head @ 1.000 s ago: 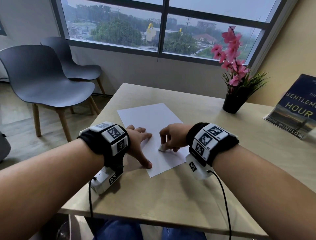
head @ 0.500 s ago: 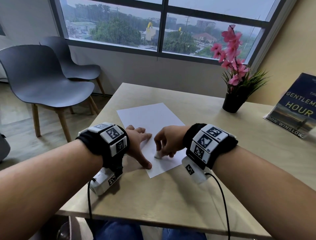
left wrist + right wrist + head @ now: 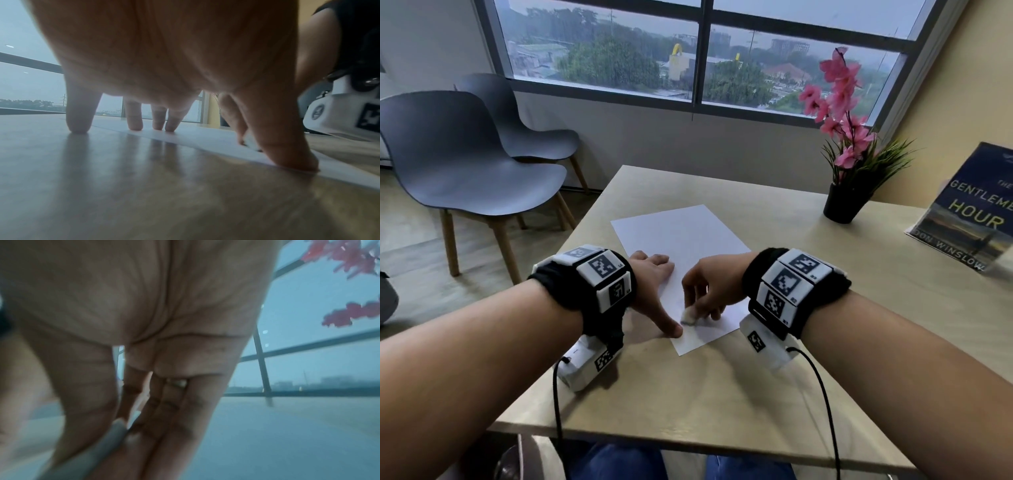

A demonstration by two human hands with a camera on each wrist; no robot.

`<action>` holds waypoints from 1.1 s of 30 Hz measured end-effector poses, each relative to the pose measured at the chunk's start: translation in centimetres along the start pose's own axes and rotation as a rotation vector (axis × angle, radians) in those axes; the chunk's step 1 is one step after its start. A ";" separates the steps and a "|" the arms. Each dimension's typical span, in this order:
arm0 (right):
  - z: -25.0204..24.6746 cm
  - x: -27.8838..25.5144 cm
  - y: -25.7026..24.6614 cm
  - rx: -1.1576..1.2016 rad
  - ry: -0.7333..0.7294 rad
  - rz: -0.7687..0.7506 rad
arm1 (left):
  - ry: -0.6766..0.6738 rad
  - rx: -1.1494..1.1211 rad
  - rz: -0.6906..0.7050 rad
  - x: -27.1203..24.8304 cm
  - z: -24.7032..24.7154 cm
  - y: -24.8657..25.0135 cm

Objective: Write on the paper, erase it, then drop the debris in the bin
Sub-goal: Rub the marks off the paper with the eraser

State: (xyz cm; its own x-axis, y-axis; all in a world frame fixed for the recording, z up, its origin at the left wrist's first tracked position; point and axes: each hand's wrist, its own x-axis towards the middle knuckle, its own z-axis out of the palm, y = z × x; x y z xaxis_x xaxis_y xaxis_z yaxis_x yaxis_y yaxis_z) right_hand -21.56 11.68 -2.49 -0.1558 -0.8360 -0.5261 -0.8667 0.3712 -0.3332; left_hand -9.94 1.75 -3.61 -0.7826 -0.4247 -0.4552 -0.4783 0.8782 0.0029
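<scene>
Across the wooden surface [image 3: 722, 394] a white sheet of paper [image 3: 681, 233] is laid at a slant, its near corner reaching toward the person. Beyond the surface's left edge two grey chairs [image 3: 465, 164] are stood, and at its far right a black pot of pink flowers [image 3: 842, 202] is set, with a dark book [image 3: 972, 219] propped beside it. The left hand [image 3: 654, 281] is spread over the paper's left edge, fingers straight, the thumb pressed on the sheet near its lower corner and the little finger planted on the bare wood, as is seen from the left wrist view. The right hand [image 3: 709, 287] is curled downward, and a small white eraser [image 3: 688, 315] is pinched in its fingertips and held against the paper, just beside the left thumb.
</scene>
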 end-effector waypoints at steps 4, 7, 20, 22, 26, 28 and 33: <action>-0.4 0.7 -0.1 0.006 0.112 0.050 | -0.002 0.003 0.002 0.0 0.0 -0.1; 0.2 0.1 -0.7 0.021 0.002 -0.003 | -0.009 0.002 -0.001 0.0 0.0 -0.1; 0.1 -0.6 -0.8 -0.040 0.038 0.006 | 0.000 -0.008 0.000 0.2 0.1 -0.2; -0.3 -0.4 -0.4 -0.054 0.120 0.049 | 0.001 -0.004 -0.006 0.2 0.1 -0.2; -0.2 -1.3 0.2 -0.066 0.086 0.077 | 0.012 0.004 -0.003 0.2 0.1 -0.2; 0.0 -2.1 0.3 -0.072 0.003 0.066 | 0.005 0.007 -0.002 0.4 0.1 -0.2; -0.9 -2.8 1.6 -0.047 0.263 0.125 | -0.026 0.033 0.022 0.6 -0.5 -0.5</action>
State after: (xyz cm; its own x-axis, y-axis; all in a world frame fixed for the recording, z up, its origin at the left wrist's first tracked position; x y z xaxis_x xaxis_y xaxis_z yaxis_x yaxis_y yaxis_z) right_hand -22.99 14.22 -0.83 -0.3750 -0.8634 -0.3375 -0.8531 0.4638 -0.2388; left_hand -10.41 0.96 -3.41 -0.7820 -0.3999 -0.4781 -0.4475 0.8941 -0.0160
